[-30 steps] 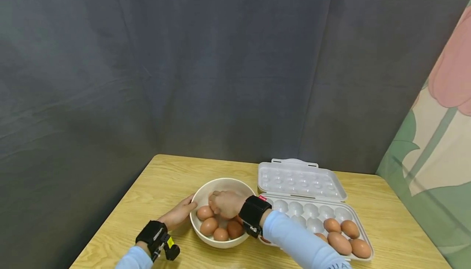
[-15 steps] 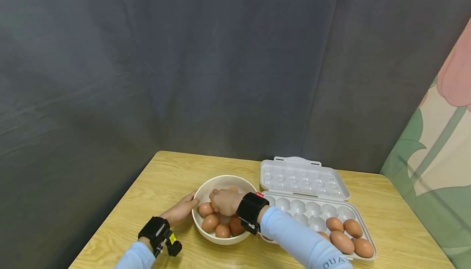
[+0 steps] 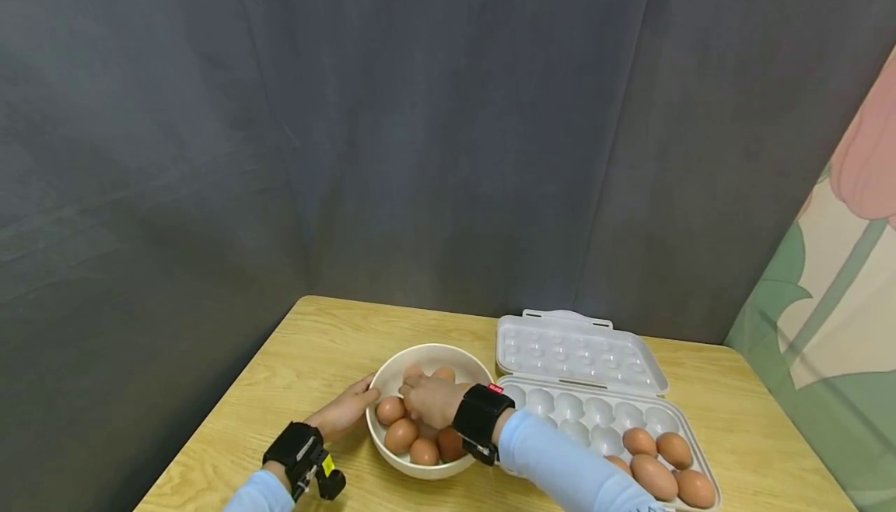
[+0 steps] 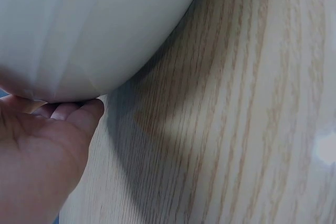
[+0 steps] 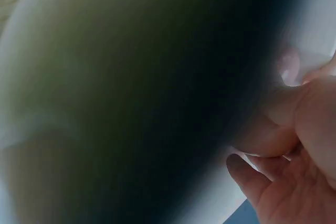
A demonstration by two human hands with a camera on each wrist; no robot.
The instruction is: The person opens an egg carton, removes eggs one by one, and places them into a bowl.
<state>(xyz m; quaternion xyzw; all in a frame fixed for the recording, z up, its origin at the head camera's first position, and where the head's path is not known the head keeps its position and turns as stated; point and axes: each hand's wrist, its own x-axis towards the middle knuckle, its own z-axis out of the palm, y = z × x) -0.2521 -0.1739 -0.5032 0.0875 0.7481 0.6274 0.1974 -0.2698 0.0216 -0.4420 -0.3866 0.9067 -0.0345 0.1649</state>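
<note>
On the table stands a cream bowl point(image 3: 483, 364) with several brown eggs point(image 3: 401, 436) in it. My left hand point(image 3: 344, 411) grips the bowl's left side, thumb at the rim and the other fingers against the outside wall, as the left wrist view shows. Inside the bowl, my right hand point(image 3: 435, 401) has its fingers round an egg point(image 5: 268, 136), which is partly covered by the hand. Two more eggs show just beyond its fingers. To the right lies an open egg carton point(image 3: 689, 419), with several eggs point(image 3: 654, 477) in its right-hand cups.
The carton's hinged lid point(image 3: 581, 352) lies back toward the table's far edge. My right forearm sleeve point(image 3: 570, 465) passes over the carton's near left part. A dark curtain point(image 3: 448, 146) hangs behind the wooden table point(image 3: 329, 333).
My right hand has shifted slightly nearer and its fingers have spread a little, uncovering an egg at the bowl's far side. My left hand keeps its grip. The head view has tilted slightly.
</note>
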